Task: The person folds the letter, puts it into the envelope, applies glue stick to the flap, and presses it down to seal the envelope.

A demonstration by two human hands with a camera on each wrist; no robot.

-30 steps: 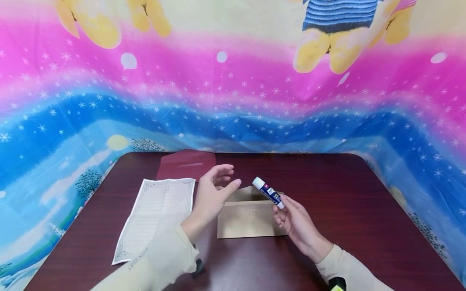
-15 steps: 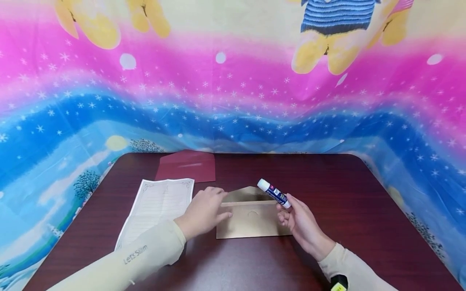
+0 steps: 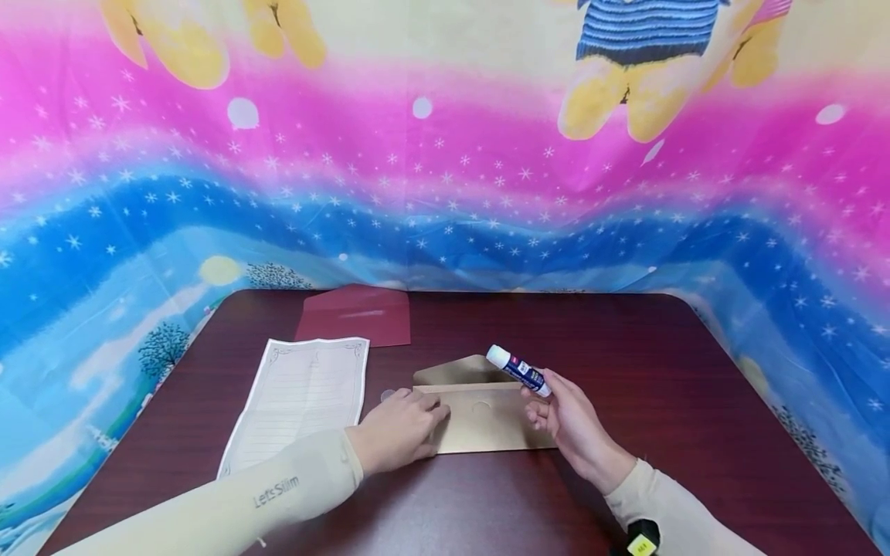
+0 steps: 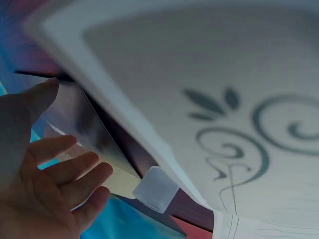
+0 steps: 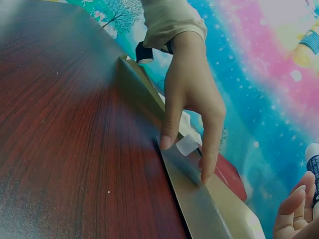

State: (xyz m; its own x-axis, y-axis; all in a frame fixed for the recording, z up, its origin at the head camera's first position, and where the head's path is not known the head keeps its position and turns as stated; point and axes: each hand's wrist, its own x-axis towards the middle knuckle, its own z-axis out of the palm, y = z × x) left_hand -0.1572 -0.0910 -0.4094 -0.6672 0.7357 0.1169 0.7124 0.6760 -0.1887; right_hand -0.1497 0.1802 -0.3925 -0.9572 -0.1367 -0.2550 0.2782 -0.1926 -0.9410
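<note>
A gold envelope [image 3: 487, 421] lies on the dark wooden table with its pointed flap [image 3: 459, 371] opened away from me. My left hand [image 3: 402, 431] rests on the envelope's left end. In the right wrist view its thumb is at the near edge and a straight finger reaches the far edge. My right hand [image 3: 573, 428] pinches a blue-and-white glue stick [image 3: 520, 371] above the envelope's right end, white end pointing up and left. Just beyond the left hand a small translucent cap [image 4: 156, 189] stands on the table.
A lined sheet of letter paper [image 3: 306, 394] with an ornate border lies at the left, partly under the left sleeve [image 3: 278, 490]. Behind it lies a dark red envelope [image 3: 358, 316]. A printed pink-and-blue cloth [image 3: 445, 170] hangs round the table's back and sides.
My left hand has come down from the air above the gold envelope's left side onto its left end. The right hand keeps the glue stick in nearly the same place.
</note>
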